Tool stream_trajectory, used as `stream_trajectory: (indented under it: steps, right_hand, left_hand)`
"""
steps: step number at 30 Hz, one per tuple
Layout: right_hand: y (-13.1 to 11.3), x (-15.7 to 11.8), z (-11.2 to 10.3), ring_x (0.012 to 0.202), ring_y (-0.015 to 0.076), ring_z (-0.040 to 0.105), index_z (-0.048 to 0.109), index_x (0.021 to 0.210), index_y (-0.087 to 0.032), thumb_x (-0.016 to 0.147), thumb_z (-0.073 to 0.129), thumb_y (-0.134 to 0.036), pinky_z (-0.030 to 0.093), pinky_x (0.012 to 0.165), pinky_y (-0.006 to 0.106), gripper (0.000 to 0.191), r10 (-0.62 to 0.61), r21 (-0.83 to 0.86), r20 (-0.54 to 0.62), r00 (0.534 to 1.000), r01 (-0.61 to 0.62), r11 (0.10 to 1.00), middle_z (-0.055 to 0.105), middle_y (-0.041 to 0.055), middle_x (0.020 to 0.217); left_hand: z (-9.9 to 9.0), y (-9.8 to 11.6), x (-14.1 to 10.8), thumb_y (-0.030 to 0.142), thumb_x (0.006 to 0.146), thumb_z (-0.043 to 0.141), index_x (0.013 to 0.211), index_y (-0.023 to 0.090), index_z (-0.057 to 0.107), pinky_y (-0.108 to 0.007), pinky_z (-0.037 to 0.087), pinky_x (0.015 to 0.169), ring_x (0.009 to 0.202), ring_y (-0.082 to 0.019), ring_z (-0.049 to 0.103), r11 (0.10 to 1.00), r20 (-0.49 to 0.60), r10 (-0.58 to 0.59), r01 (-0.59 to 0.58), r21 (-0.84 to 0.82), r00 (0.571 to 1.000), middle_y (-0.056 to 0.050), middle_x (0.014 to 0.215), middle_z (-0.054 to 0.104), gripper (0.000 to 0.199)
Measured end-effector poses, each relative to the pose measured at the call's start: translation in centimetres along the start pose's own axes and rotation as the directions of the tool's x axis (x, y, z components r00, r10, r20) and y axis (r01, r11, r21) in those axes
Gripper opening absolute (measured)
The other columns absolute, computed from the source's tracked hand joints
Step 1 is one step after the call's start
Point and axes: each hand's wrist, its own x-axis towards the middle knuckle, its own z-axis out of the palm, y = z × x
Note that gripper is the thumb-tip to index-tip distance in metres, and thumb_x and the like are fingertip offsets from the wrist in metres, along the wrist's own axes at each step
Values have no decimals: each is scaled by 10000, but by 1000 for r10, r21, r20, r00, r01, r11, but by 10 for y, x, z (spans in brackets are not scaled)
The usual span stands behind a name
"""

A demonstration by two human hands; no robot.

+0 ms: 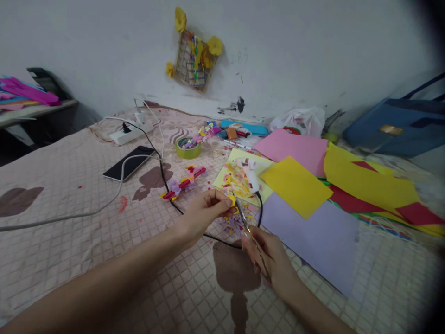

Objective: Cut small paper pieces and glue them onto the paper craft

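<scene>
The left hand is pinching a yellow piece, probably paper, steadying it beside scissors, which the right hand is gripping from the near right.

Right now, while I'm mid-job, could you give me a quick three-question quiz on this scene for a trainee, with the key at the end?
1. True or false: the right hand holds the silvery metal scissors.

2. Multiple choice: the white pistol-shaped glue gun lies on
a) the flat black phone
b) the pale yellow sheet
c) the blue bag

3. Short answer: what colour is the small flat piece pinched in the left hand?

Key: 1. True. 2. b. 3. Yellow.
</scene>
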Motion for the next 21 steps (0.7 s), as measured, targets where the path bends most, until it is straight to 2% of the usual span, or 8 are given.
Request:
stream_trajectory:
  steps: [15, 21]
  right_hand:
    - [-2, -1, -2, 433, 87, 363, 429, 620, -193, 850, 419, -474, 259, 402, 199, 363, -7, -57, 1, 1000, 7, 998, 372, -51, 511]
    - [-4, -2, -4, 437, 83, 346, 421, 607, -193, 845, 433, -473, 253, 397, 196, 368, 1, -35, 15, 1000, -1, 999, 367, -52, 509]
  left_hand:
    - [-2, 1, 2, 243, 704, 692, 717, 122, 561, -259, 466, 725, 672, -92, 598, 998, 31, -25, 26, -57, 999, -3, 714, 632, 179]
    - [-7, 6, 6, 244, 705, 694, 711, 121, 556, -234, 459, 683, 658, -90, 602, 999, 108, -39, 42, -29, 993, -6, 686, 642, 185]
